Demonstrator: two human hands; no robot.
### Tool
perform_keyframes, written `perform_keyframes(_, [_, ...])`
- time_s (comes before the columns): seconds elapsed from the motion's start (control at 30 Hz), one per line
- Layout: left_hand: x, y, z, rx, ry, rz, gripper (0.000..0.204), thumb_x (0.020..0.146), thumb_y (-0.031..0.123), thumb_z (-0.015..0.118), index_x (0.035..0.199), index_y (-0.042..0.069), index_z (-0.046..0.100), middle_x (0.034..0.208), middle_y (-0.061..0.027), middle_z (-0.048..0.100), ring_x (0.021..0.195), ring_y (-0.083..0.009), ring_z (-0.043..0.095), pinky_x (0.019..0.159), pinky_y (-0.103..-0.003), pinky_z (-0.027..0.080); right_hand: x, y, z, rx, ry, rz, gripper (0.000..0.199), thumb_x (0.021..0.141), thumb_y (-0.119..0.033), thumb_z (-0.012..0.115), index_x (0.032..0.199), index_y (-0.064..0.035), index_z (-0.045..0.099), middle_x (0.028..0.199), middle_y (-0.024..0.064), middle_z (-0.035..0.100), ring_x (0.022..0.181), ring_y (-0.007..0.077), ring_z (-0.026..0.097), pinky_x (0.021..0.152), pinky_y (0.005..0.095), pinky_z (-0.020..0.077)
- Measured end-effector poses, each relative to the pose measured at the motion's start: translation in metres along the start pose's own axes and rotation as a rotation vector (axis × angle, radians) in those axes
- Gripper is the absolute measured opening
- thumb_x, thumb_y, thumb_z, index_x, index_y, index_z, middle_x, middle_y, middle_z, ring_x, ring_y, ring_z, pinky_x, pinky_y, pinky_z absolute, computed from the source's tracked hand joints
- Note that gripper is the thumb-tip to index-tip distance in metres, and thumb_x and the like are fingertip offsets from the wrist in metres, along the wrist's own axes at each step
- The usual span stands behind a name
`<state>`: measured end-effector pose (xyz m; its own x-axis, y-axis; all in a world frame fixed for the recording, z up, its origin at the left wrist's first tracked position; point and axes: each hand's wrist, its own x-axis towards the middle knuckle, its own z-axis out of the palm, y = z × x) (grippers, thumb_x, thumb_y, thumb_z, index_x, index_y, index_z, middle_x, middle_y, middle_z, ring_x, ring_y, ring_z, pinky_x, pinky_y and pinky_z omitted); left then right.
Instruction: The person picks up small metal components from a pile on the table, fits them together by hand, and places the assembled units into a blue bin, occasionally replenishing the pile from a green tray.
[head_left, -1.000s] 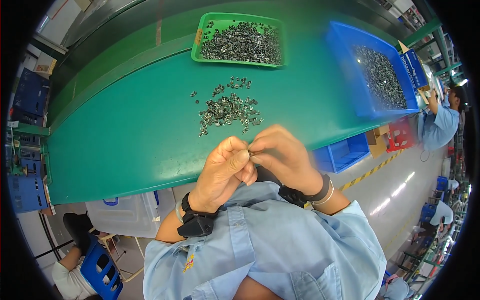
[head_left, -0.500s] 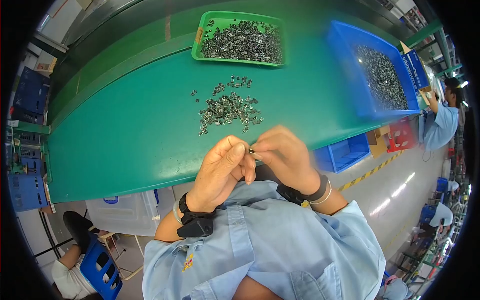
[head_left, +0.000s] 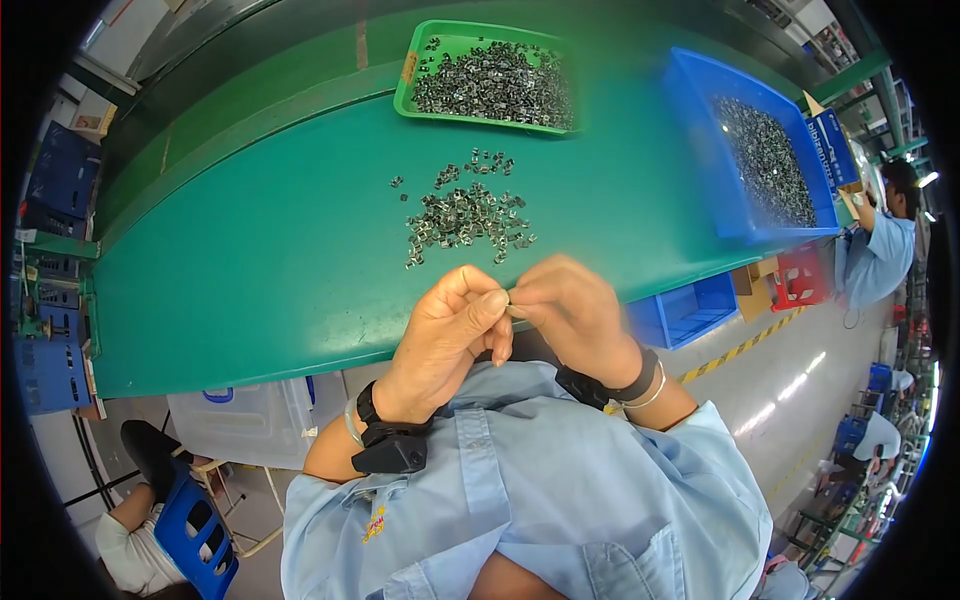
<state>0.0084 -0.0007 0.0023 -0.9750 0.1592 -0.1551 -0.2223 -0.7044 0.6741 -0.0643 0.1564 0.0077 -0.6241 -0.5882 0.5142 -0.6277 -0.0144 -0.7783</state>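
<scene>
Just in front of my chest, above the near edge of the green table [head_left: 230, 300], my left hand [head_left: 445, 335] and my right hand [head_left: 575, 310] meet at the fingertips. Thumb and forefinger of each are pinched together around a small dark part, now almost wholly covered by the fingers. Beyond the hands lies a loose pile of small black-and-silver metal parts [head_left: 465, 215], with a few strays at its edges. Farther back, a green tray [head_left: 480, 122] holds many similar parts.
A deep blue bin [head_left: 690, 130] full of small parts stands at the table's right end. Below that edge are an empty blue crate [head_left: 690, 310] and a red crate [head_left: 800, 278]. A translucent lidded box [head_left: 240, 425] sits low at left. Another person [head_left: 880, 240] works at far right.
My fingertips have closed in on the small dark part, which showed between them before and is now mostly hidden. The table and its contents have shifted slightly right in view.
</scene>
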Motion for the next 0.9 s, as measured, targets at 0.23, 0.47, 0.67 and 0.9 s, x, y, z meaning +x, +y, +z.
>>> perform_keyframes(0.23, [-0.001, 0.001, 0.007, 0.015, 0.062, 0.004, 0.017, 0.095, 0.021, 0.051, 0.090, 0.006, 0.047, 0.073, -0.0058, 0.056, 0.059, -0.0152, 0.054, 0.053, -0.029, 0.045, 0.000, 0.006, 0.001, -0.002, 0.016, 0.004, 0.017, 0.075, 0.001, 0.068, 0.088, -0.0059, 0.060, 0.082, 0.0072, 0.061, 0.074, 0.0213, 0.059, 0.063, 0.0298, 0.0471])
perform_keyframes(0.47, [-0.001, -0.001, 0.010, -0.013, 0.078, 0.040, 0.016, 0.096, 0.021, 0.049, 0.092, 0.005, 0.046, 0.071, -0.0069, 0.056, 0.057, -0.0145, 0.052, 0.054, -0.029, 0.045, -0.001, 0.008, 0.003, 0.068, 0.043, 0.058, 0.016, 0.077, 0.000, 0.068, 0.089, -0.0059, 0.060, 0.083, 0.0072, 0.061, 0.075, 0.0200, 0.059, 0.063, 0.0293, 0.0466])
perform_keyframes(0.67, [0.004, -0.001, 0.001, 0.017, 0.030, 0.028, 0.017, 0.096, 0.022, 0.050, 0.093, 0.005, 0.047, 0.072, -0.0071, 0.057, 0.058, -0.0143, 0.054, 0.054, -0.029, 0.045, 0.001, 0.008, 0.002, 0.025, 0.037, 0.038, 0.016, 0.076, 0.001, 0.068, 0.088, -0.0058, 0.060, 0.082, 0.0069, 0.061, 0.075, 0.0195, 0.058, 0.063, 0.0291, 0.0464])
perform_keyframes(0.9, [0.009, 0.004, -0.005, -0.093, -0.033, -0.039, 0.018, 0.095, 0.022, 0.050, 0.092, 0.005, 0.046, 0.071, -0.0084, 0.057, 0.059, -0.0156, 0.054, 0.054, -0.029, 0.045, 0.008, 0.010, -0.001, 0.050, -0.011, 0.073, 0.016, 0.076, 0.001, 0.068, 0.087, -0.0054, 0.059, 0.082, 0.0069, 0.061, 0.074, 0.0193, 0.058, 0.063, 0.0292, 0.0462])
